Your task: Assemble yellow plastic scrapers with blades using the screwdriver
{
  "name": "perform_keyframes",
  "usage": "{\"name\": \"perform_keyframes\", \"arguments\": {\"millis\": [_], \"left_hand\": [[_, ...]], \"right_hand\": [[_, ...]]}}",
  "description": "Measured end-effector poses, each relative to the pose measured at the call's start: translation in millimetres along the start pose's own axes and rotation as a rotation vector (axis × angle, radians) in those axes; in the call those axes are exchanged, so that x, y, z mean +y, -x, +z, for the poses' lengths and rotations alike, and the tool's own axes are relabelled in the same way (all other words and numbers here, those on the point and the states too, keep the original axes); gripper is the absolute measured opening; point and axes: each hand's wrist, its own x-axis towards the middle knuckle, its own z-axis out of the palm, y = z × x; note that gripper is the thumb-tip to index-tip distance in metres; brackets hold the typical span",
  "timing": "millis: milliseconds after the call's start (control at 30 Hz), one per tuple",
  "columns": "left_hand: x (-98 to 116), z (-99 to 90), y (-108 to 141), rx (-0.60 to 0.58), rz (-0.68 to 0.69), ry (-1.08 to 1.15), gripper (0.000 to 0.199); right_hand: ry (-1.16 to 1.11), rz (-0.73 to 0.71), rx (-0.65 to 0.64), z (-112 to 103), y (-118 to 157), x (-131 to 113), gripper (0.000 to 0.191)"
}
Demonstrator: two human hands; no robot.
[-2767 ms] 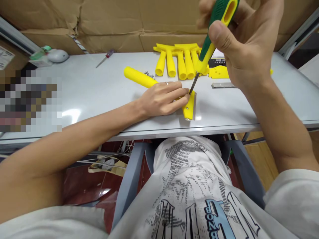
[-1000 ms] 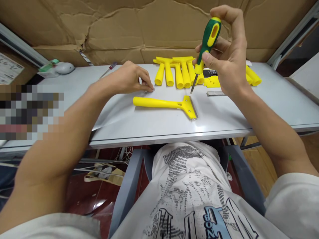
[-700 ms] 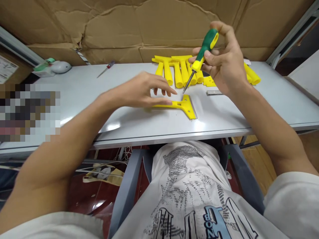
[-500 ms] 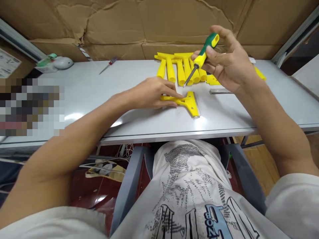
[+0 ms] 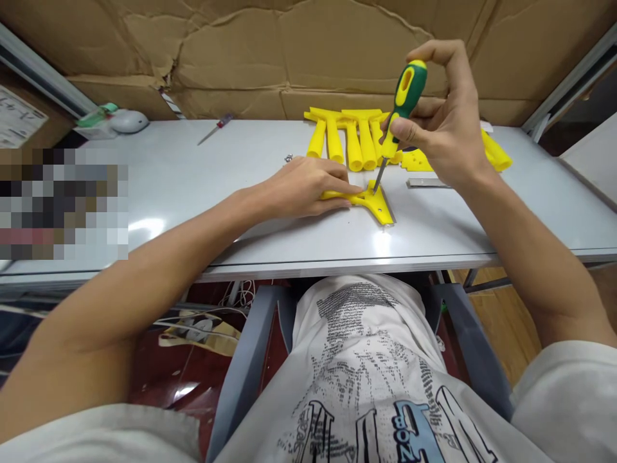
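On the table, a yellow scraper [image 5: 375,204] lies with its blade edge facing right. My left hand [image 5: 315,186] is closed around its handle and presses it to the tabletop. A green-and-yellow screwdriver [image 5: 407,90] is gripped by my right hand [image 5: 448,116], fingers around the handle. Its shaft slants down, and the tip meets the upper screw spot on the scraper head. The lower screw [image 5: 380,210] shows on the head. Just behind my left hand lies a small heap of screws [image 5: 288,157].
Several yellow scraper handles [image 5: 332,138] lie in a row at the back. Right of them are yellow plates [image 5: 415,160], a metal blade strip [image 5: 427,183] and another yellow handle [image 5: 496,151]. A second screwdriver [image 5: 215,128] lies at back left, near a white mouse [image 5: 129,121].
My right hand has brought the screwdriver from the air down onto the scraper's upper screw spot, turning it more upright. My left hand stays on the scraper's handle.
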Motion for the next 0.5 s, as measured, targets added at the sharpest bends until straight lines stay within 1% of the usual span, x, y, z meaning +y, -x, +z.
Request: {"name": "perform_keyframes", "arguments": {"millis": [67,133,333,500], "left_hand": [[-1.3,1.1,0.0,0.001,0.005,0.003,0.042],[-2.7,2.4,0.4,0.006,0.012,0.010,0.042],[-6.3,4.4,2.1,0.030,0.027,0.032,0.043],[-6.7,3.4,1.9,0.028,0.029,0.058,0.049]], "right_hand": [[-0.010,-0.085,0.067,5.6,-0.2,3.1,0.075],[-0.005,-0.116,0.076,7.4,-1.0,6.4,0.074],[0.005,-0.102,0.089,2.6,-2.3,11.8,0.068],[0.086,-0.080,0.028,2.7,0.9,4.4,0.063]]}}
